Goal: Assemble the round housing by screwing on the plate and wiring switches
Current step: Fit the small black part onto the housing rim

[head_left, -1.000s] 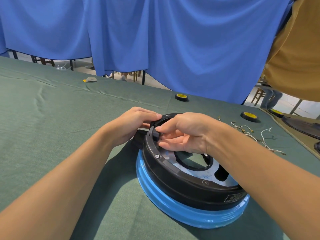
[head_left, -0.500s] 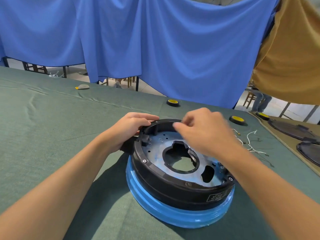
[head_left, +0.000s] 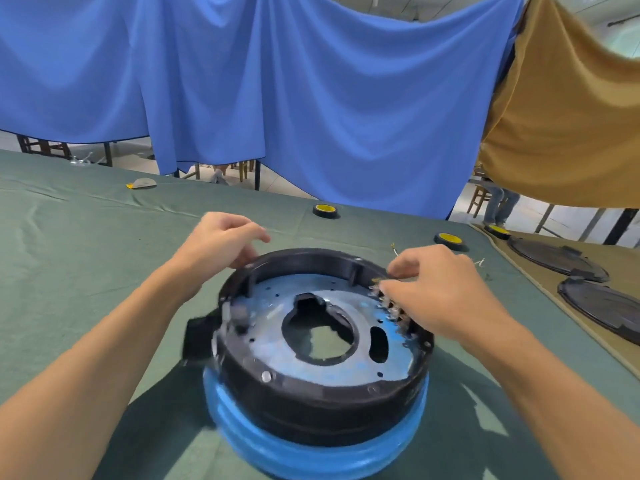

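Two hands gripped the round housing (head_left: 311, 403) by its black rim, left hand (head_left: 221, 240) at the far side, right hand (head_left: 440, 296) on the right, seemingly to turn it.

You can read no text, label, number or sign anywhere in this view. Motion blur smears the black wall of the round housing (head_left: 322, 403), and the yellow-topped rolls (head_left: 325, 210) on the tabletop (head_left: 86, 244) are too small to show any lettering.
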Demonstrator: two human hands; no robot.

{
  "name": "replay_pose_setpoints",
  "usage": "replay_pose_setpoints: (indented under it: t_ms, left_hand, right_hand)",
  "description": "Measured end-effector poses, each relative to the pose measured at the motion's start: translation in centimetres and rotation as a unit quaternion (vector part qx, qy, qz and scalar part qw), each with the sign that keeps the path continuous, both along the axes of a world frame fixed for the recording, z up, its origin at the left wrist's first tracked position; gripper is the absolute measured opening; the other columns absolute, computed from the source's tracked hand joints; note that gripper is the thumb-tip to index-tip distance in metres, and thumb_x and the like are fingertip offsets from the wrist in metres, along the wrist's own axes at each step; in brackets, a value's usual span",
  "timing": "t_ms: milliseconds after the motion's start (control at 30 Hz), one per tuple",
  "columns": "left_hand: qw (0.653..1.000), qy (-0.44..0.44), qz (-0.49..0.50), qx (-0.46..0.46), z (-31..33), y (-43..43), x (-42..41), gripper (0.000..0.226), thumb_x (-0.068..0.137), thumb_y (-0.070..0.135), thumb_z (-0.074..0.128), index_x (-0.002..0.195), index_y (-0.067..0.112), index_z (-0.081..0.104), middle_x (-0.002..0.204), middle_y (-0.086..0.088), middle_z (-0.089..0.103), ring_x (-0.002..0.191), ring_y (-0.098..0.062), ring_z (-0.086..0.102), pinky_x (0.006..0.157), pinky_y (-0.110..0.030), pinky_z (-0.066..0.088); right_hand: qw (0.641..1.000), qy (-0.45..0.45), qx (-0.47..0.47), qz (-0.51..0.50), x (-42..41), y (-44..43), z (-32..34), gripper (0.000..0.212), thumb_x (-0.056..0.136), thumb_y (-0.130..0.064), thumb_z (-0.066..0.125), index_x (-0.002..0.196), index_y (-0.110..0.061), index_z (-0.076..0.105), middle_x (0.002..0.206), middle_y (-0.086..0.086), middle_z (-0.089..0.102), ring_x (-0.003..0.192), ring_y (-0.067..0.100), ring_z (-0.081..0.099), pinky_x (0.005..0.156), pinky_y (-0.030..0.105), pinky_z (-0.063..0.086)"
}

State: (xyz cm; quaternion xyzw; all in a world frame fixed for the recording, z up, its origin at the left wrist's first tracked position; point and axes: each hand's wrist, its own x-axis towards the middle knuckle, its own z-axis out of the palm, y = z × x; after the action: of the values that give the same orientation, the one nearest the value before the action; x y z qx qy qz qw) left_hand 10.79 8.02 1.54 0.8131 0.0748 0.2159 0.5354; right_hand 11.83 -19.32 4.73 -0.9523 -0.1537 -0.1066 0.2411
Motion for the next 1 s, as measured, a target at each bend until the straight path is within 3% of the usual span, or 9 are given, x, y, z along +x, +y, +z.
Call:
replay_pose_setpoints:
  t_ms: [100,233,367,467,567,700,867,933,1000]
  left_hand:
    - [0.999,-0.02,0.046,0.016,0.0,0.8,0.1,0.024,0.093,0.016,0.059,0.074,0.011,0.073,0.041,0.003,0.05,0.039,-0.009,0.045,0.052,-0.027,0.041]
    - [0.999,-0.009,-0.001,-0.033,0.0,0.4,-0.1,0.021,0.097,0.012,0.058,0.081,0.011,0.072,0.069,-0.001,0.071,0.057,-0.005,0.062,0.054,-0.018,0.047]
    - [0.988,0.019,-0.118,-0.1,-0.2,-0.1,0.2,0.019,0.1,0.011,0.051,0.1,0.006,0.069,0.107,-0.01,0.074,0.101,-0.02,0.07,0.095,-0.028,0.053]
    - [0.98,0.048,-0.172,-0.091,-0.3,-0.3,0.2,0.025,0.1,0.013,0.05,0.116,0.004,0.067,0.115,-0.005,0.073,0.107,-0.011,0.069,0.096,-0.019,0.052]
    - [0.981,0.066,-0.18,-0.034,-0.4,-0.1,0.0,0.024,0.098,0.019,0.055,0.117,0.017,0.07,0.112,0.006,0.075,0.103,-0.007,0.07,0.082,-0.015,0.054]
    - [0.985,0.075,-0.151,-0.047,-0.7,-0.1,-0.3,0.019,0.094,0.022,0.062,0.109,0.024,0.073,0.102,0.004,0.077,0.092,-0.013,0.073,0.071,-0.021,0.057]
    - [0.991,0.073,-0.098,-0.048,-0.5,0.0,-0.4,0.014,0.094,0.021,0.064,0.094,0.021,0.078,0.092,-0.001,0.078,0.077,-0.013,0.074,0.061,-0.02,0.056]
    - [0.992,0.081,-0.092,-0.025,-0.4,0.0,-0.4,0.014,0.093,0.024,0.065,0.094,0.02,0.079,0.093,-0.001,0.078,0.082,-0.015,0.074,0.071,-0.026,0.058]
    - [0.994,0.083,-0.073,-0.002,-0.1,-0.1,-0.5,0.013,0.092,0.027,0.068,0.093,0.02,0.079,0.092,-0.001,0.077,0.085,-0.018,0.072,0.08,-0.031,0.056]
  right_hand:
    - [0.992,0.042,0.086,0.076,0.7,0.9,-0.1,0.007,0.085,-0.028,0.068,0.086,-0.024,0.074,0.084,-0.011,0.073,0.082,0.001,0.066,0.069,0.01,0.048]
    - [0.985,-0.009,0.16,0.072,0.6,1.0,-0.8,0.017,0.088,-0.035,0.065,0.088,-0.021,0.074,0.084,-0.011,0.072,0.083,0.004,0.065,0.079,0.022,0.048]
    - [0.999,0.024,0.03,0.012,-0.9,-0.5,-0.9,0.034,0.078,-0.058,0.061,0.101,-0.032,0.065,0.085,-0.014,0.066,0.1,0.015,0.056,0.077,0.031,0.044]
    - [0.997,0.06,-0.037,0.019,-1.3,-0.8,-1.3,0.036,0.081,-0.04,0.062,0.116,-0.033,0.06,0.087,-0.012,0.065,0.106,0.02,0.053,0.072,0.031,0.04]
    - [0.999,0.038,-0.004,0.029,-0.4,-0.4,-1.4,0.038,0.084,-0.029,0.064,0.123,-0.03,0.061,0.067,-0.015,0.065,0.102,0.022,0.056,0.075,0.031,0.044]
    - [0.989,0.069,0.127,0.027,1.7,0.2,-1.3,0.03,0.082,-0.034,0.075,0.109,-0.022,0.07,0.076,-0.008,0.07,0.06,0.006,0.06,0.061,0.023,0.048]
    - [0.993,0.093,0.069,0.019,2.1,-0.6,-1.2,0.027,0.078,-0.048,0.075,0.086,-0.023,0.073,0.075,-0.005,0.07,0.074,0.013,0.064,0.07,0.035,0.056]
    - [0.996,0.078,0.029,0.031,1.6,-0.8,-1.4,0.011,0.081,-0.033,0.072,0.087,-0.024,0.074,0.073,-0.008,0.07,0.077,0.013,0.063,0.069,0.034,0.055]
    - [0.997,0.061,-0.003,0.046,1.6,-0.7,-1.3,0.017,0.085,-0.016,0.063,0.094,-0.025,0.074,0.075,-0.011,0.069,0.088,0.016,0.06,0.069,0.03,0.049]
